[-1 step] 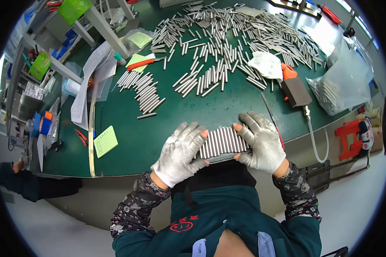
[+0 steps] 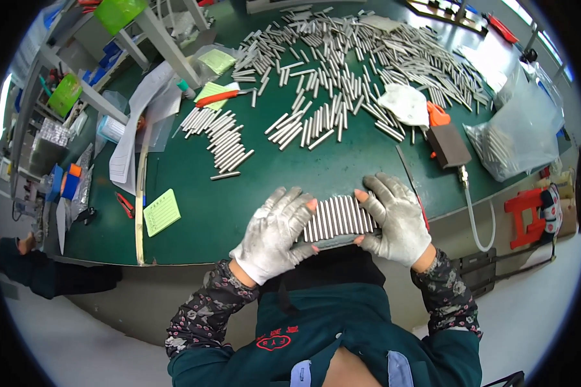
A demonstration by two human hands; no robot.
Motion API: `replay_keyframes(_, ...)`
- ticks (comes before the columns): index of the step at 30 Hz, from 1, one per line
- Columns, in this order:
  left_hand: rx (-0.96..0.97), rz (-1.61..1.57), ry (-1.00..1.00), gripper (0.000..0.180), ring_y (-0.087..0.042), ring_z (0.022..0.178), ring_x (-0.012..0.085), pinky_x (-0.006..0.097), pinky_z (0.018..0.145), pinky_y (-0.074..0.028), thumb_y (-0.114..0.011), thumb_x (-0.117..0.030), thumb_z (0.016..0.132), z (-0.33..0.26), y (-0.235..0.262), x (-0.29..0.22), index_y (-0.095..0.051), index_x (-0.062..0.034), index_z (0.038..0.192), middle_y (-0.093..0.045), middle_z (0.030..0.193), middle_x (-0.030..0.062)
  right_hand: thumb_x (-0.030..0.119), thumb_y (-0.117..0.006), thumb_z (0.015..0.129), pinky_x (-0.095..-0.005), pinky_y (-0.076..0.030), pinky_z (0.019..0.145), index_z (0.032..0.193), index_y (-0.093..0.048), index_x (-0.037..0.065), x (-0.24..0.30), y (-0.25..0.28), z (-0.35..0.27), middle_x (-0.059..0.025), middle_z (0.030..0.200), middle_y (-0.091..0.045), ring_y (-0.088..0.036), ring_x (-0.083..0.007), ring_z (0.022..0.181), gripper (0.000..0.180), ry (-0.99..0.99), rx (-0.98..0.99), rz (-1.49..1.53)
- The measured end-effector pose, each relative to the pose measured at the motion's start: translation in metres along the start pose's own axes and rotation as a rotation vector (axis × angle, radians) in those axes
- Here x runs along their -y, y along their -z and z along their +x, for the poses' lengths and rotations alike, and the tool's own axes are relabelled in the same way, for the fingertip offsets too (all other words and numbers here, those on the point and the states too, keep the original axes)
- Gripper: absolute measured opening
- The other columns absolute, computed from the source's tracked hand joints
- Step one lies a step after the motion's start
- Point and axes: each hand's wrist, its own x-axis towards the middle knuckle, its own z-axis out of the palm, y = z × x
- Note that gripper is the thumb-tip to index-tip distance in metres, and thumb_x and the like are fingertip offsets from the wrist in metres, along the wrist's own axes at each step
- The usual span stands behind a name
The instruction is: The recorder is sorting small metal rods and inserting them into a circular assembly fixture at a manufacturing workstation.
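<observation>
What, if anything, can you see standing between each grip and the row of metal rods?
Nothing visible does. The left grip and right grip sit at the two ends of the row of metal rods. A grey strip shows along the row's near edge, blocking neither. Whether the end rods are touched is unclear.

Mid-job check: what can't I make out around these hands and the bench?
All in the head view:
- Left hand, right hand: palms hidden by their backs.
- Row of metal rods: undersides hidden by their tops.
- Far pile of rods: overlapping, too small to count.
- Plastic bag: contents blurred by cloudy film.
</observation>
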Motion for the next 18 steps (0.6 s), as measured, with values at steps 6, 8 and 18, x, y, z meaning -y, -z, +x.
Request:
replay_keyframes(6, 0.191, 0.137, -0.062, 0.077, -0.035, 0.123, 0.0362, 0.049, 0.104, -0.024, -0.060, -0.051, 0.068, 0.005, 0.000, -0.010, -0.042, -0.0049, 0.126, -0.039, 0.131, 0.0172, 0.062, -0.049, 0.072, -0.0519, -0.027, 0.100, 0.124, -0.047, 0.009, -0.004, 0.004, -0.003, -0.0218, 0.125, -0.043, -0.039, -0.0397, 0.119, 0.074, 0.082, 0.144, -0.038)
replay_keyframes(8, 0.172, 0.155, -0.069, 0.077, -0.036, 0.122, 0.0358, 0.049, 0.103, -0.025, -0.061, -0.051, 0.067, 0.005, 0.003, -0.008, -0.042, -0.0047, 0.125, -0.040, 0.130, 0.0170, 0.064, -0.047, 0.073, -0.0531, -0.025, 0.101, 0.125, -0.046, 0.010, -0.003, 0.004, 0.001, -0.0224, 0.127, -0.042, -0.037, -0.0399, 0.120, 0.075, 0.111, 0.203, -0.073)
replay_keyframes(18, -0.113, 0.048, -0.036, 0.062, -0.052, 0.103, 0.0340, 0.044, 0.090, -0.040, -0.064, -0.046, 0.069, -0.003, 0.015, 0.001, -0.052, -0.0024, 0.111, -0.054, 0.110, 0.0168, 0.060, -0.045, 0.079, -0.0522, -0.026, 0.101, 0.121, -0.048, 0.007, -0.012, 0.012, 0.006, -0.0226, 0.121, -0.046, -0.041, -0.0409, 0.116, 0.068, 0.072, 0.066, 0.180)
